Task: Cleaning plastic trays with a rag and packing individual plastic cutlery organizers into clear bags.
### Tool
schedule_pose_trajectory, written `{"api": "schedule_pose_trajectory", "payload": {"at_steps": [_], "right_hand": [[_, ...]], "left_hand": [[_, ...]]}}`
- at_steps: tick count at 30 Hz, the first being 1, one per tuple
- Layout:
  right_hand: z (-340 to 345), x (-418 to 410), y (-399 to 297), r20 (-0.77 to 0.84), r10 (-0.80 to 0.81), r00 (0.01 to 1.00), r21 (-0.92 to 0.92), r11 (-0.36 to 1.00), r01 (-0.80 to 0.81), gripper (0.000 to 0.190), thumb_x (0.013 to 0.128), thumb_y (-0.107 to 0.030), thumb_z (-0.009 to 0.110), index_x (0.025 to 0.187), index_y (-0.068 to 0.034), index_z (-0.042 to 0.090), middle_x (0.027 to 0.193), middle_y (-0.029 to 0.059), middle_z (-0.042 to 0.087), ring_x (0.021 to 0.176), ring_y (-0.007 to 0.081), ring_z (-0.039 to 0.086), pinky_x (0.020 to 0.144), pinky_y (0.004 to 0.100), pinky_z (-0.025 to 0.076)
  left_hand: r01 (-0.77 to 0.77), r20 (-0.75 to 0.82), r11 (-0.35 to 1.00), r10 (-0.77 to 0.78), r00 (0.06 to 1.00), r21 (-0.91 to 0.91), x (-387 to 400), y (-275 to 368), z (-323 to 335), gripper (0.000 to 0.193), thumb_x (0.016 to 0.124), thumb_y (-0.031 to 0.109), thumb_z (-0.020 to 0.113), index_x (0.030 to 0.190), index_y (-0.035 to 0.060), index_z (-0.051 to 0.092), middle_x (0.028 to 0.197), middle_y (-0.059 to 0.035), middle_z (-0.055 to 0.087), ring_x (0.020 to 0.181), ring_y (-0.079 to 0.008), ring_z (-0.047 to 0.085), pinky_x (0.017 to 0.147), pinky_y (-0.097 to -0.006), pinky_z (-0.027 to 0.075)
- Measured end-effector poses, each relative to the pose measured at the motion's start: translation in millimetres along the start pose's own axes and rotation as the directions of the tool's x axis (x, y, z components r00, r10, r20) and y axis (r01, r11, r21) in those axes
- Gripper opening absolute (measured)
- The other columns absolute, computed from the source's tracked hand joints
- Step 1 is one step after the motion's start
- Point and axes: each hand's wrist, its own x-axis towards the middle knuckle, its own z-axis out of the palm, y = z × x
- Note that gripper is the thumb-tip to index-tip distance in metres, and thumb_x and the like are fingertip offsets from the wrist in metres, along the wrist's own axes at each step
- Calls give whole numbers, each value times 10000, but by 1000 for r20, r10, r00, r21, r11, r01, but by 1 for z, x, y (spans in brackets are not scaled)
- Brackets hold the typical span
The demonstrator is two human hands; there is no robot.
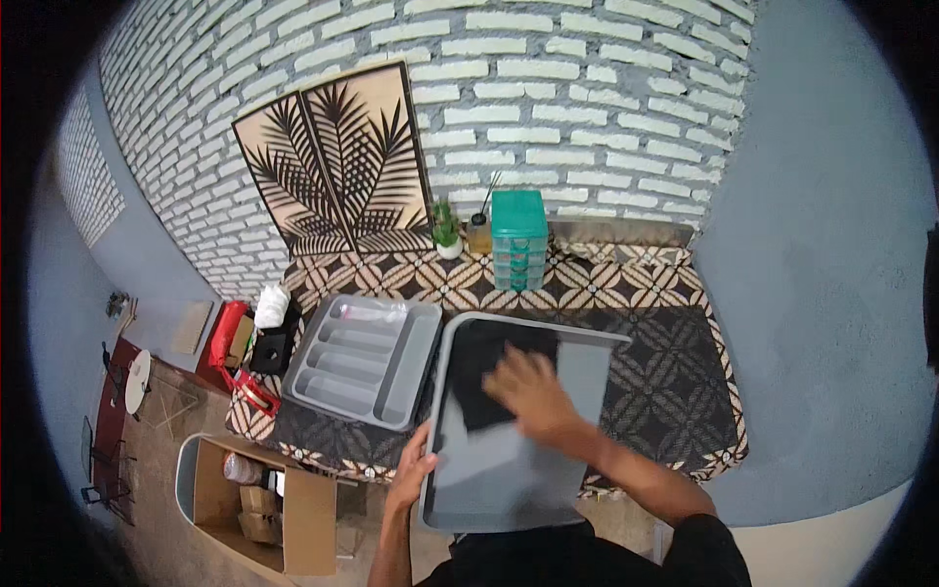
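A large grey rimmed tray [528, 477] is tilted before me at the table's front edge. My left hand [412, 469] grips its left rim, with the thumb on the near side. A black cloth [477, 400] lies spread over the upper part of the tray's surface. Over this cloth is my right hand [532, 389], fingers apart and blurred by motion; whether it pinches the fabric cannot be told. Left of the tray, a grey plastic cutlery organizer [352, 359] rests on the table, with a clear plastic packet [370, 313] in its top compartment.
A patterned cloth [667, 381] covers the table. At the back stand a small green-topped drawer unit [519, 242], a reed diffuser [480, 233], a potted plant [446, 231] and palm-leaf panels [337, 161]. A red tape dispenser [257, 396] lies left. Below is an open cardboard box [312, 524].
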Motion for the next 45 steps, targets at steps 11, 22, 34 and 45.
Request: {"api": "schedule_pose_trajectory", "payload": {"at_steps": [11,22,34,45], "right_hand": [[52,-53,-43,108,-318,942,510,831,222,560,759,-343,671,1145,52,577,1221,178,548,1264,292,416,1106,467,234],[23,-69,-46,284,269,920,378,851,-365,360,851,-255,595,1012,68,602,1011,225,610,1001,390,556,876,449,437],[43,-25,-75,251,901,354,966,-256,-34,434,910,-354,584,1082,45,563,966,91,600,813,148,573,758,292,471],[-8,-11,24,197,895,400,895,-331,300,318,920,-238,574,1153,-20,574,1084,108,637,982,243,622,878,344,500]], "left_hand": [[-100,-472,992,53,880,-75,45,-3,11,604,882,459,513,1262,-6,446,1065,-70,539,985,-165,507,857,-287,406],[-181,-401,983,162,902,-11,42,4,14,792,824,557,558,1318,-40,396,1115,-108,535,1016,-194,520,870,-339,427],[-228,-8,913,245,969,339,38,23,72,608,830,83,553,1396,-16,355,1381,-195,450,1267,-251,437,1053,-338,314],[-72,45,990,67,997,123,-6,9,65,657,841,66,608,1421,-16,309,1356,-174,457,1131,-163,507,906,-274,432]]}}
